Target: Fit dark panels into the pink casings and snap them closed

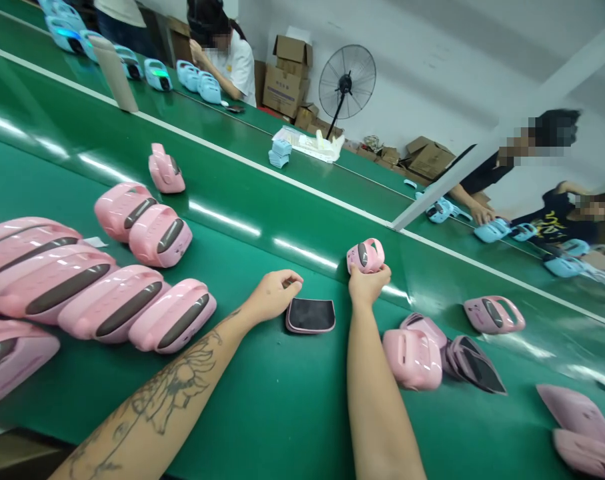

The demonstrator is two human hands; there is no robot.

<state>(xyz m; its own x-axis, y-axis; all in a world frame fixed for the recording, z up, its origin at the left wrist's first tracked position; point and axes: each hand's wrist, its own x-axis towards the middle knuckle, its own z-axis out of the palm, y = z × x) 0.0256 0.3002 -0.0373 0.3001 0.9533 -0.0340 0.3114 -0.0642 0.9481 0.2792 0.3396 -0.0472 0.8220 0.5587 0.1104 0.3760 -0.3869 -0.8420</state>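
Observation:
My right hand (368,287) is wrapped round a small pink plastic housing (361,257) with a loop handle and a dark oval window, raised over the green bench. Its fingers are partly hidden behind the housing. My left hand (276,293) is closed in a loose pinch; whatever lies between its fingertips, if anything, is too small to make out. Just below those fingertips, a pink-rimmed cover with a dark flat face (310,316) lies on the bench. To the right of my right forearm sit another pink housing (413,359) and several dark-faced covers (475,365).
Rows of pink housings (147,303) fill the left side. One pink housing (493,315) and loose pink shells (579,413) lie at right. Beyond a white-edged divider (262,179), people handle blue housings (492,229). A slanted white post (442,183) and a tall beige bottle-like cylinder (115,73) stand along it.

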